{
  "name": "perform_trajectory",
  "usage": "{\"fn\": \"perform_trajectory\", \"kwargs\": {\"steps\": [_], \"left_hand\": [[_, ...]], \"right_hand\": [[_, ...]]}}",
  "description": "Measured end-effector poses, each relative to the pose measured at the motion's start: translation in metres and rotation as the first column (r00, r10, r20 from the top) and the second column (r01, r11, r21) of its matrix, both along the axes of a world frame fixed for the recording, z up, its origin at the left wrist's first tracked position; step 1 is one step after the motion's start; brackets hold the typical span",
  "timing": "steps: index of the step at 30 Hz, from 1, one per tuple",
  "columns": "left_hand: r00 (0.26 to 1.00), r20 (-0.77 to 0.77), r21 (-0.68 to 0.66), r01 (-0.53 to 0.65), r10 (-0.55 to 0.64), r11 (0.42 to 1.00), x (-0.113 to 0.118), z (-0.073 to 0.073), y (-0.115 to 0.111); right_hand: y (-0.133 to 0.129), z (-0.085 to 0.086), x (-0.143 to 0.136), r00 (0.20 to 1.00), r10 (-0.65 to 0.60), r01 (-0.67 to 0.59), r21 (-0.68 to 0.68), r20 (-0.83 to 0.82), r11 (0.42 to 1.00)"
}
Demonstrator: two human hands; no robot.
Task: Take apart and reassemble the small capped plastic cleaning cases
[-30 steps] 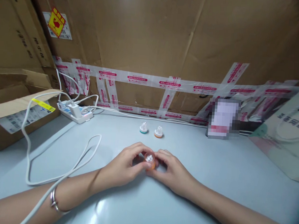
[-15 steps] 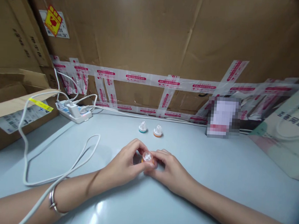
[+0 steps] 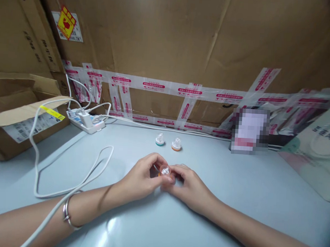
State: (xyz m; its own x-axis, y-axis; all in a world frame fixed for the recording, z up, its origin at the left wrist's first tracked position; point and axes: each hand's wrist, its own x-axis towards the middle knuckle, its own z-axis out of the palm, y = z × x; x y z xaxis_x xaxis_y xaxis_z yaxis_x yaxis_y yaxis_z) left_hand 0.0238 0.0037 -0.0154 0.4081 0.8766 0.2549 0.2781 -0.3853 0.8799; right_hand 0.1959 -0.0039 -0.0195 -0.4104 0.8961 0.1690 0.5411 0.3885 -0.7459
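A small orange-based piece with a clear dome and a white figure inside [image 3: 165, 171] is held just above or on the grey-blue table [image 3: 220, 171]. My left hand [image 3: 145, 176] curls its thumb and fingers around the piece's left side. On its right side, my right hand [image 3: 187, 184] grips it with thumb and fingertips, which partly hide the base. Behind the hands stand two similar white pieces, one with a teal base [image 3: 160, 139] and one with an orange base [image 3: 176, 144], both without a visible dome.
Large taped cardboard [image 3: 159, 33] stands behind the table. At the left are an open cardboard box [image 3: 1, 143], a power strip [image 3: 88, 124] and a looping white cable [image 3: 37, 168]. A blurred-out phone-like object [image 3: 250, 130] and a pale printed bag [image 3: 319, 159] are at the right.
The whole view has shifted slightly, so most things appear a little further right. Both hands keep their hold on the domed piece, with little change in the fingers.
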Motion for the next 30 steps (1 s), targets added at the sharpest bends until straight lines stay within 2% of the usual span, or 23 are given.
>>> {"fn": "perform_trajectory", "kwargs": {"steps": [3, 5, 7, 10, 13, 16, 22, 26, 30], "left_hand": [[0.998, -0.019, -0.026, -0.058, 0.057, 0.998, 0.001, -0.003, 0.002], [0.999, -0.038, -0.012, -0.026, 0.026, 1.0, -0.002, -0.002, 0.004], [0.996, -0.046, 0.024, 0.077, -0.076, 0.997, -0.006, 0.001, 0.005], [0.961, -0.066, 0.099, 0.273, -0.267, 0.957, -0.012, 0.009, 0.006], [0.941, -0.092, 0.148, 0.335, -0.324, 0.93, -0.014, 0.014, 0.005], [0.966, -0.103, 0.151, 0.251, -0.237, 0.956, -0.013, 0.014, 0.003], [0.989, -0.143, 0.096, -0.011, 0.025, 0.995, -0.005, 0.008, 0.002], [0.982, -0.165, 0.071, -0.084, 0.095, 0.994, -0.001, 0.005, 0.001], [0.981, -0.157, 0.029, -0.11, 0.113, 0.994, 0.001, 0.002, 0.001]], "right_hand": [[0.0, 0.0, 0.0, 1.0, -0.023, 0.023, -0.01, -0.001, 1.0], [0.0, 0.0, 0.0, 1.0, -0.026, 0.027, -0.008, 0.009, 1.0], [0.0, 0.0, 0.0, 1.0, -0.022, 0.022, -0.003, 0.023, 1.0], [0.0, 0.001, 0.002, 0.999, -0.017, 0.016, 0.014, 0.035, 1.0], [-0.001, 0.001, 0.002, 1.0, 0.001, -0.002, 0.043, 0.029, 0.999], [-0.001, 0.001, 0.002, 1.0, 0.014, -0.014, 0.043, 0.017, 0.999], [-0.002, 0.001, 0.001, 1.0, 0.011, -0.011, -0.002, 0.02, 1.0], [-0.001, 0.0, 0.0, 1.0, 0.017, -0.017, 0.015, 0.024, 1.0], [0.0, 0.001, -0.001, 0.999, 0.021, -0.022, 0.022, 0.033, 1.0]]}}
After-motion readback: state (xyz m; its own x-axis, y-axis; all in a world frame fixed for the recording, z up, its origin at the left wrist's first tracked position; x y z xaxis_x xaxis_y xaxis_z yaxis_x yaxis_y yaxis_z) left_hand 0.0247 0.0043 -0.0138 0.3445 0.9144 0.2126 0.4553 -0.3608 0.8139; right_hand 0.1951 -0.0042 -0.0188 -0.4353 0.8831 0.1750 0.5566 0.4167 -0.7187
